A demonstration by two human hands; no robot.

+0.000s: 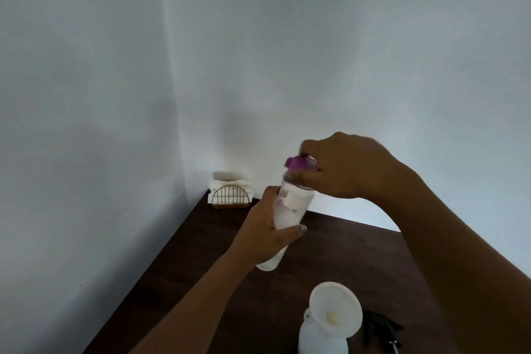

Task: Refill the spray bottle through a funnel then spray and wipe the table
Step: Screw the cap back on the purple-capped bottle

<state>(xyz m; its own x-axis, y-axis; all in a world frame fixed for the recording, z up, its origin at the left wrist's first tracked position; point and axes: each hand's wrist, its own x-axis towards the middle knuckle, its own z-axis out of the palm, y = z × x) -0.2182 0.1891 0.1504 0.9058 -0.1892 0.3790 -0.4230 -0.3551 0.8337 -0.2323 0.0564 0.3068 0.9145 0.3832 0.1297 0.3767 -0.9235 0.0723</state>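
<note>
Napkin holder (230, 192): gold wire, white napkins, at the far left corner of the table (201, 267). Left hand (265, 228) is wrapped round the middle of the refill bottle (291, 210), thumb across the front. Bottle is tilted; can't tell if its base touches the table. It has a white label, blurred, no text readable. Right hand (344, 167) comes from above, fingers curled on the purple cap (298, 164) at the bottle's top. Near edge: white spray bottle (319, 339) upright, white funnel (334, 313) seated in its neck. Black trigger head (379, 327) lies just right of it. Table is dark brown wood. Plain white walls meet in a corner behind.
</note>
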